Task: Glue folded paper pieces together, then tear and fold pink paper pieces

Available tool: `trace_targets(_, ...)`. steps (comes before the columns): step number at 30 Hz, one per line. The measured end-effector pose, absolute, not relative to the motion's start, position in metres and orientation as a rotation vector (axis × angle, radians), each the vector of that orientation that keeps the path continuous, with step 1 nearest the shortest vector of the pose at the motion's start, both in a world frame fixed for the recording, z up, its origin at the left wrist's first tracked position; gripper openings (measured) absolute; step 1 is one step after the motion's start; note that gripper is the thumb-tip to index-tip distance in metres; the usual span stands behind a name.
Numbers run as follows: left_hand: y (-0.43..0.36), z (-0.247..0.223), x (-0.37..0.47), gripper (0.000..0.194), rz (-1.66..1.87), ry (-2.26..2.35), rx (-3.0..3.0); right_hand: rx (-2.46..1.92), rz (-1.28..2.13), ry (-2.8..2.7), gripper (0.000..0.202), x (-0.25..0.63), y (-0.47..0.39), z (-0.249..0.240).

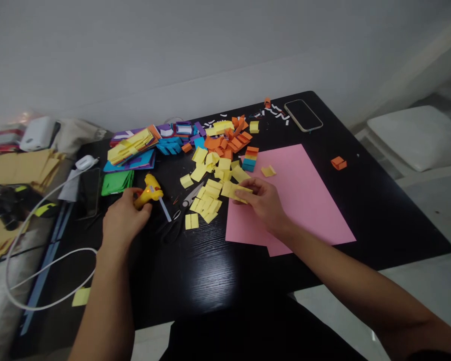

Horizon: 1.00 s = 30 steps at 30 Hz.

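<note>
My left hand (124,218) is wrapped round the handle of a yellow hot glue gun (151,189), whose glue stick (165,209) sticks out toward me. Between the fingertips of my right hand (262,203) is a folded yellow paper piece (231,191), held above the left edge of the pink paper sheets (296,200). Just left of it lies a heap of small folded yellow papers (208,200). Scissors (190,197) lie between the glue gun and that heap, partly covered by it. Orange folded papers (229,143) are piled farther back.
Stacks of coloured paper (133,148) and a green paper bundle (117,182) sit at the back left. A phone (303,115) lies at the far right. A white cable (52,268) loops along the left side. One orange piece (339,163) lies near the right edge.
</note>
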<state>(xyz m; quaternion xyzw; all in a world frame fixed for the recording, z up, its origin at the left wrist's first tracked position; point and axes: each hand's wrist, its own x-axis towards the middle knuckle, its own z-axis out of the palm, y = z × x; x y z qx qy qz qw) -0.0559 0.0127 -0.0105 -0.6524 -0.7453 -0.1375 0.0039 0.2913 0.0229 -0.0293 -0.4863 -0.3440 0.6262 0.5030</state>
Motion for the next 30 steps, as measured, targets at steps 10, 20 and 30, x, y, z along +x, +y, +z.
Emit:
trace_targets(10,-0.009,0.001,0.028,0.018,-0.666,-2.002,-2.086,-1.144,1.516,-0.805,0.035,0.290,0.022,-0.030)
trace_targets(20,-0.013,-0.019,0.083,0.025,-0.360,-1.853,-2.459,-1.137,1.520,-0.818,0.038,0.287,0.021,-0.034)
trace_targets(30,-0.018,-0.012,0.071,0.021,-1.657,-2.507,-2.645,-1.143,1.514,-0.875,0.036,0.286,0.019,-0.036)
